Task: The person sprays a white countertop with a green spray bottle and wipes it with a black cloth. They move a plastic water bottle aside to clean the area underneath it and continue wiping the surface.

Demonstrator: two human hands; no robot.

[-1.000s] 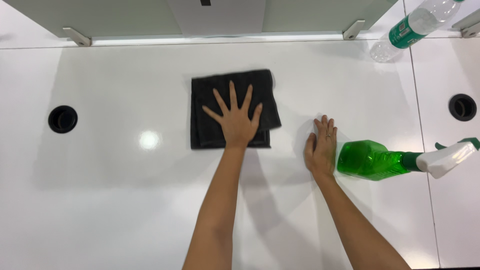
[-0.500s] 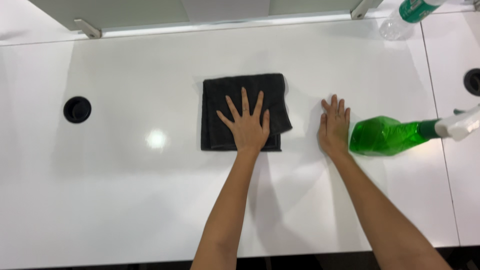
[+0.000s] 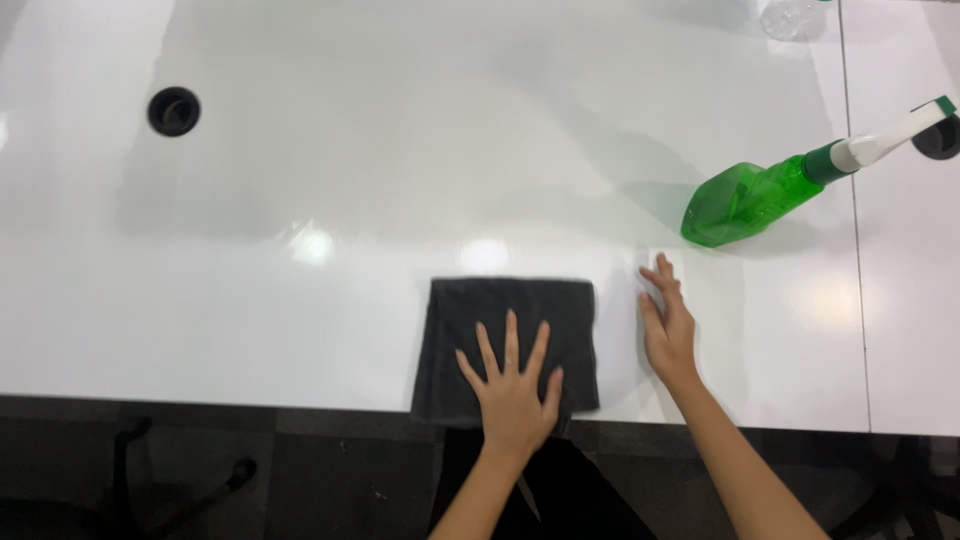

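Head view, looking down on white table [image 3: 300, 330]. Left hand [image 3: 512, 395] flat, fingers spread, palm pressing on dark grey folded cloth [image 3: 500, 315]; nothing grasped, no fingers curled. Cloth lies at near edge of table, its lower edge just overhanging. Right hand [image 3: 668, 325] flat on bare tabletop just right of cloth, fingers together, holding nothing. Green spray bottle [image 3: 750, 198] on its side, well beyond right hand, white nozzle pointing right. Round black hole [image 3: 174, 110] far left.
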